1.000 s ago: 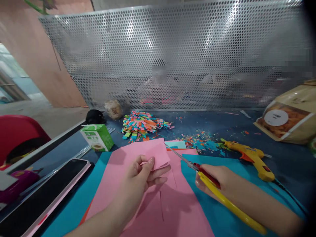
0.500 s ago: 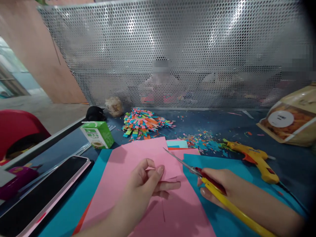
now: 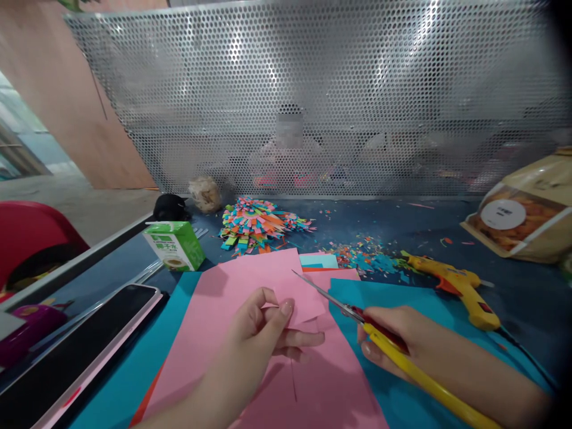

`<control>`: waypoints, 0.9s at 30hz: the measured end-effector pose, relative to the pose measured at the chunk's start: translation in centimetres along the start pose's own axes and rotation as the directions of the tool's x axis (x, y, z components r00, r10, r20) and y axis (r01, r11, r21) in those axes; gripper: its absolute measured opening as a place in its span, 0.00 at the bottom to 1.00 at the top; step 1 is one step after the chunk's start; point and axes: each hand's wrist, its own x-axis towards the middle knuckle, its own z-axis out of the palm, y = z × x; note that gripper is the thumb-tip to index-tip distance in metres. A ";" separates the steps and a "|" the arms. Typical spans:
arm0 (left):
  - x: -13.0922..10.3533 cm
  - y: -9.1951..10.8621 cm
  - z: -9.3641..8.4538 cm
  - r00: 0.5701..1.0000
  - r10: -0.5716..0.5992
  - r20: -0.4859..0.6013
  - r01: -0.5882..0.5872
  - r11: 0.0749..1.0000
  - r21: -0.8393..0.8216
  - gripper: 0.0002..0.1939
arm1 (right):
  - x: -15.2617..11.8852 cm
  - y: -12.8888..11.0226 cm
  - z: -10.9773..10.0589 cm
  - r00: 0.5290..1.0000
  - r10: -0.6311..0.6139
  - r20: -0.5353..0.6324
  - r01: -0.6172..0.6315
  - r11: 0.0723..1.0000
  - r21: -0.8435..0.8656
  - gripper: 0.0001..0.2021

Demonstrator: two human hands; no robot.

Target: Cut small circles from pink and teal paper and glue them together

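Observation:
My left hand (image 3: pixel 272 330) pinches a small piece of pink paper (image 3: pixel 305 302) between thumb and fingers, above a large pink sheet (image 3: pixel 201 333). A thin slit shows in that sheet below my fingers. In my right hand (image 3: pixel 402 336) is a pair of scissors (image 3: pixel 388 348) with yellow and red handles. Their slim metal blades point up and left, look closed, and end near the right side of the small pink piece. Teal paper (image 3: pixel 379 292) lies beneath my right hand and also sticks out on the left.
Behind the sheets sit a heap of fringed colored paper strips (image 3: pixel 254 223) and scattered scraps (image 3: pixel 370 257). A yellow glue gun (image 3: pixel 465 286) and a snack bag (image 3: pixel 518 208) lie right; a green carton (image 3: pixel 175 245) and phone (image 3: pixel 89 351) left. A perforated metal panel (image 3: pixel 335 77) stands behind, a person beyond it.
The small pink piece in my left hand now shows more of its face, with its lower edge visible. Both hands and the scissors hold nearly the same positions; the view has shifted slightly.

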 end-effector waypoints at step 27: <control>-0.3 1.0 0.3 0.992 0.127 -0.002 -0.123 0.968 0.218 0.11 | -0.5 -0.5 -1.0 0.995 0.070 0.067 -0.070 0.998 -0.003 0.17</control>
